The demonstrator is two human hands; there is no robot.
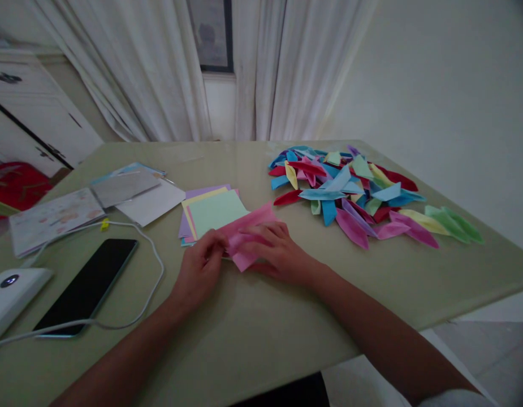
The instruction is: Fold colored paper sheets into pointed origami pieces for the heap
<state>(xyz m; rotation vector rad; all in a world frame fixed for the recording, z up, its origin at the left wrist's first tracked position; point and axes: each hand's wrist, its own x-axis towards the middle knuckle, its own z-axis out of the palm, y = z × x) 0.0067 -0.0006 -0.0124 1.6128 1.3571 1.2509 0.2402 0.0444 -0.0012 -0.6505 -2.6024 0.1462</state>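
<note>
A partly folded sheet of pink paper [243, 259] is held low over the table between my two hands. My left hand [202, 261] pinches its left end, fingers closed. Over the right part lies my right hand [278, 251], its fingers bent around the paper's edge. Just behind the hands is a stack of coloured square sheets [216, 212], light green on top, with yellow, pink and purple edges showing. To the right spreads a heap of folded paper pieces [329, 186] in blue, red, pink, green, yellow and purple.
On the left lie a dark-screened phone [89, 285], a white power bank [15, 294] and a looping white cable [161, 265]. Behind them are paper packets [57, 217] and a white sheet [155, 200]. The table's edge [439, 323] runs along the right front.
</note>
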